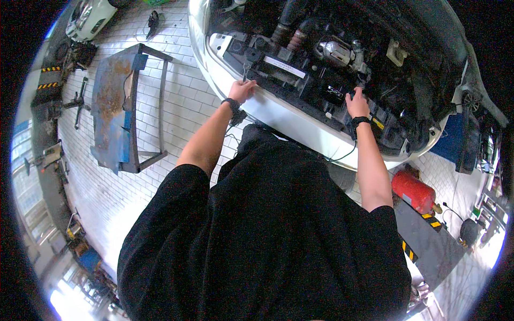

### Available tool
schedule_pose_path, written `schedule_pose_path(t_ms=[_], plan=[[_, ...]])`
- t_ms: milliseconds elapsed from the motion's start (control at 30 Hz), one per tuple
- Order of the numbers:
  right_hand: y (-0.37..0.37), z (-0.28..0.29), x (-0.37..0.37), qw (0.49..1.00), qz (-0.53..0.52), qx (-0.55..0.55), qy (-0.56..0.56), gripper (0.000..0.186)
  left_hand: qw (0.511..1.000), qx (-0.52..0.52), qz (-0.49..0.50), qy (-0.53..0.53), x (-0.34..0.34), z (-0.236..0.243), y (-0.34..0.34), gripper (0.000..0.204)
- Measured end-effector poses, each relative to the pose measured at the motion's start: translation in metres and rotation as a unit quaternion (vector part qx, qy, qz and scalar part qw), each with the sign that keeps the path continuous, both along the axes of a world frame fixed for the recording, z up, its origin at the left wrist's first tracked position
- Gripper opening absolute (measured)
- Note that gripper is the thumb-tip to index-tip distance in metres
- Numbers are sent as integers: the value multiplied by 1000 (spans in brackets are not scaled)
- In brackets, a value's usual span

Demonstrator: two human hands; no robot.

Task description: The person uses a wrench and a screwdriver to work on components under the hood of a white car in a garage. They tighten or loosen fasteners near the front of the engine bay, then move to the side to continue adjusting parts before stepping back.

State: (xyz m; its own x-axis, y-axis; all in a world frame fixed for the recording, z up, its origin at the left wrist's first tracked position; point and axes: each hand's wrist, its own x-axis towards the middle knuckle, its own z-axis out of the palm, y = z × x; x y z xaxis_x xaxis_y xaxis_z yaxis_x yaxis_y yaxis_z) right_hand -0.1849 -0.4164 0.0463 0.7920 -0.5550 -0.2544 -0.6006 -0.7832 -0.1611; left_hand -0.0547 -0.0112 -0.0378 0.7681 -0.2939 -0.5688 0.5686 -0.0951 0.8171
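My left hand (242, 91) is at the front edge of a car's open engine bay, its fingers closed round a slim metal tool (246, 70) that looks like a wrench. The tool's shiny upper end stands against the black front panel. Further right, my right hand (357, 103) reaches over the engine bay (316, 80) with its fingers bent together at dark parts below a silver metal housing (334, 52). What lies between those fingers is too dark to make out. The white front bumper (300, 122) runs under both forearms.
A worn metal bench (112, 99) stands on the tiled floor at left. A red cylindrical tank (413, 192) lies right of the car, near a grey ramp (428, 241) with yellow-black striped edges. A dark cable (342, 157) hangs over the bumper. Another white car (88, 20) is at far left.
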Motion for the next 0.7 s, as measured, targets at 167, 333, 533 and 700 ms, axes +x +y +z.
schedule_pose_path(t_ms=[167, 333, 533, 700], plan=[[-1, -8, -6, 998, 40, -27, -47, 53, 1000, -1, 9, -9, -2, 3, -4, 37], [-1, -4, 0, 1000, 19, 9, 13, 50, 1000, 10, -4, -20, -3, 6, -2, 40], [7, 3, 0, 999, -20, -18, -19, 46, 998, 49, -19, -29, -4, 23, -4, 38], [-3, -11, -3, 999, 21, -26, -12, 49, 998, 49, -24, -14, -3, 21, -3, 33]])
